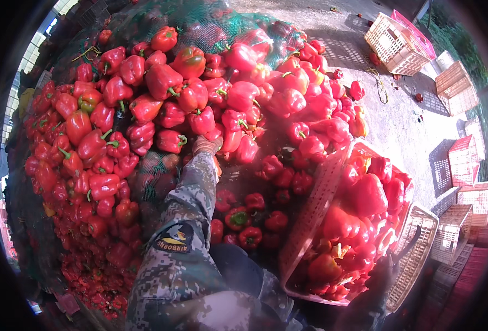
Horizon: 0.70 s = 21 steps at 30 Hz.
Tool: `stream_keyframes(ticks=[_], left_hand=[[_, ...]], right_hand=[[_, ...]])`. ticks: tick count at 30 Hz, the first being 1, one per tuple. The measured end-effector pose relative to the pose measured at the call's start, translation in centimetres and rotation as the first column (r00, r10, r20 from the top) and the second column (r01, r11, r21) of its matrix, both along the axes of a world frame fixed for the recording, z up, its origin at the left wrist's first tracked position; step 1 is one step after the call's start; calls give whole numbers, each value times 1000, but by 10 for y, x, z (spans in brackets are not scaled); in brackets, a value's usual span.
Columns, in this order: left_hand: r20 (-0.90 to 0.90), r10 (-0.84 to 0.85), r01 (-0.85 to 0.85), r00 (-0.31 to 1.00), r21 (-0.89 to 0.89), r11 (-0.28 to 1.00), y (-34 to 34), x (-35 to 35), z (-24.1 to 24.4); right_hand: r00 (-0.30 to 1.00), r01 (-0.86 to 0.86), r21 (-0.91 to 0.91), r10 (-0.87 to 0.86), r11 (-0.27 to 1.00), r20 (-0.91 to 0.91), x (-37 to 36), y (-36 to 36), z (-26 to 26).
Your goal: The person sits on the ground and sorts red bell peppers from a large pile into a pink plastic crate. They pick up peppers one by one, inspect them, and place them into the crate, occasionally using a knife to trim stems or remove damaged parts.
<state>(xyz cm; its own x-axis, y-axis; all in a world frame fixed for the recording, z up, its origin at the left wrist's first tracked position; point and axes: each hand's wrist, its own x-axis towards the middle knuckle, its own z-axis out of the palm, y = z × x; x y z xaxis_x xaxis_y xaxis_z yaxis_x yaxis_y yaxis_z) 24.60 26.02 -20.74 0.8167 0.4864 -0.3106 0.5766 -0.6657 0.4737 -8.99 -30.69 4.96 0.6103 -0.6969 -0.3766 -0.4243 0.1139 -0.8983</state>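
My left hand (207, 145), at the end of a camouflage sleeve (186, 215), reaches into a large heap of red bell peppers (161, 80). It touches the lower side of a glossy red bell pepper (202, 121); its fingertips are hidden, so its grip cannot be told. At the lower right, my right hand (386, 265) is a dark, blurred shape beside a plastic crate (324, 207) filled with red bell peppers (366, 194). A dark, narrow shape (409, 244) extends from near that hand; what it is cannot be told.
Green mesh netting (202, 20) covers peppers at the back. A pale plastic crate (417, 256) stands right of the filled one. More crates (397, 43) stand along the concrete floor (397, 124) at right. Loose peppers (250, 219) lie near my knee (235, 265).
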Motion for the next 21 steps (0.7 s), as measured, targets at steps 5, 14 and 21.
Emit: stream_keyframes(ticks=[5, 14, 21], left_hand=[[80, 71, -28, 994, -446, 895, -15, -29, 56], [147, -158, 164, 976, -981, 100, -99, -114, 179], [336, -599, 380, 727, -923, -56, -225, -168, 283]], right_hand=[[987, -156, -14, 156, 988, 43, 4, 14, 9], [798, -563, -123, 576, 817, 174, 32, 130, 28], [741, -573, -593, 667, 566, -80, 20, 152, 26]])
